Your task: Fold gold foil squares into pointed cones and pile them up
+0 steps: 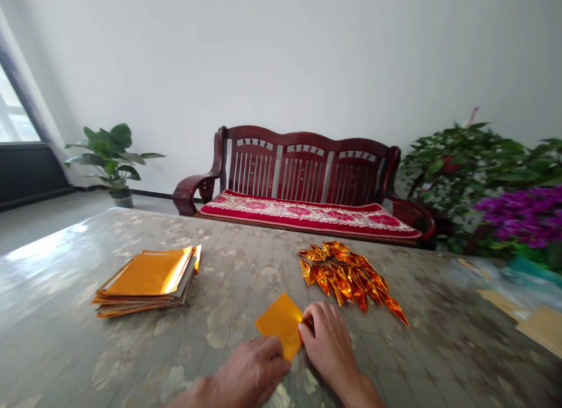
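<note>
A single sheet of gold foil paper (pixel 280 321) lies on the patterned table, turned with one corner pointing away from me. My left hand (pixel 257 367) presses its curled fingers on the near left edge of the sheet. At the right corner, my right hand (pixel 327 343) pinches the paper between thumb and fingers, and that edge looks bent up. Beyond my right hand lies a pile of folded gold foil pieces (pixel 351 276), pointed at their ends. To the left sits a stack of gold foil paper (pixel 147 276), its sheets slightly uneven.
Plastic bags (pixel 496 282) and pieces of brown cardboard (pixel 542 329) lie at the table's right edge. Behind the table (pixel 228 261) stands a dark red wooden bench (pixel 302 168) with a red floral cover. Potted plants (pixel 114 156) and purple flowers (pixel 522 215) flank it.
</note>
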Demonstrator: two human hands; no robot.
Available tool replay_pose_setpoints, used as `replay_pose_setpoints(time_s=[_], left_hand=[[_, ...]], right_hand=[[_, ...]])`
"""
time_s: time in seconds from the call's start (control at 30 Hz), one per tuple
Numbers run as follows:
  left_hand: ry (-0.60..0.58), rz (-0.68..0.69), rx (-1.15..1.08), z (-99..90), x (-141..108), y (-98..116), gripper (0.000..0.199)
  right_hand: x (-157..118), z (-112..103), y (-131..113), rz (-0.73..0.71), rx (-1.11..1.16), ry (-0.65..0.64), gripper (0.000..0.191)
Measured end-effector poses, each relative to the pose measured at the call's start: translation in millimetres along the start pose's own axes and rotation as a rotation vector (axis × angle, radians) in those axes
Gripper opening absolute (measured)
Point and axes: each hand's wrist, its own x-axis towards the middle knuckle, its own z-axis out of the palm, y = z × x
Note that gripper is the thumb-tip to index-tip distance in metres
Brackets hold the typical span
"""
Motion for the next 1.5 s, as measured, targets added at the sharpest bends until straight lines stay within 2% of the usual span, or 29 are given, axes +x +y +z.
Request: replay_pose_setpoints(time_s=[0.13, 0.27, 0.37, 0.43, 0.5, 0.6, 0.67, 0.73, 0.8, 0.9, 0.97, 1.07, 1.17, 1.27, 1.4, 1.5], left_hand=[[0.045, 0.006, 0.006, 11.4, 2.0, -4.5, 0.014], [0.141, -0.02, -0.102, 14.9, 2.2, -7.3, 0.012], [0.3, -0.054, -0.235, 6.4, 1.3, -4.0, 0.018], [0.431, -0.014, -0.256, -1.2, 1.1, 0.0, 0.038], [0.513, 0.013, -0.236, -7.1, 1.9, 3.6, 0.052], [0.51, -0.028, -0.201, -11.1, 4.7, 5.0, 0.059], [0.483, -0.074, -0.207, -11.6, 6.6, 2.8, 0.055], [0.512, -0.13, -0.277, -12.1, 8.0, -0.7, 0.041], [0.604, -0.184, -0.394, -12.8, 9.1, -4.4, 0.025], [0.776, -0.238, -0.585, -11.3, 10.5, -9.0, 0.015], [0.819, -0.243, -0.713, -6.9, 11.3, -11.5, 0.009], [0.762, -0.232, -0.832, 2.4, 11.7, -15.7, 0.005], [0.66, -0.276, -0.771, 7.2, 9.7, -21.3, 0.005], [0.541, -0.325, -0.518, 4.2, 5.5, -26.6, 0.003], [0.43, -0.211, -0.113, -1.5, 0.5, -29.0, 0.013], [0.334, -0.169, 0.095, -0.9, -1.0, -28.1, 0.022]], right_hand=[[3.9, 1.6, 2.2, 0.064, 0.11, -0.029, 0.011], [3.4, 4.8, 3.5, 0.077, 0.299, 0.008, 0.025], [0.8, -0.4, 1.3, -0.073, 0.336, 0.131, 0.033], [-1.7, -7.4, -1.5, -0.22, 0.298, 0.247, 0.037], [-4.9, -14.2, -4.2, -0.368, 0.274, 0.312, 0.04], [-10.4, -19.2, -7.6, -0.526, 0.273, 0.334, 0.048], [-14.5, -19.1, -10.3, -0.576, 0.308, 0.32, 0.054], [-18.1, -17.9, -14.3, -0.557, 0.376, 0.301, 0.056], [-20.5, -17.4, -19.7, -0.469, 0.422, 0.263, 0.055], [-20.3, -18.3, -26.7, -0.338, 0.365, 0.212, 0.068], [-17.8, -19.7, -27.6, -0.317, 0.298, 0.209, 0.063], [-13.3, -22.6, -22.5, -0.41, 0.242, 0.232, 0.031], [-10.1, -25.1, -15.7, -0.483, 0.162, 0.25, 0.02], [-8.6, -24.0, -13.1, -0.468, 0.084, 0.226, 0.019], [-8.2, -17.5, -15.6, -0.441, 0.049, 0.139, 0.019], [-9.5, -13.7, -18.0, -0.41, 0.017, 0.057, 0.016]])
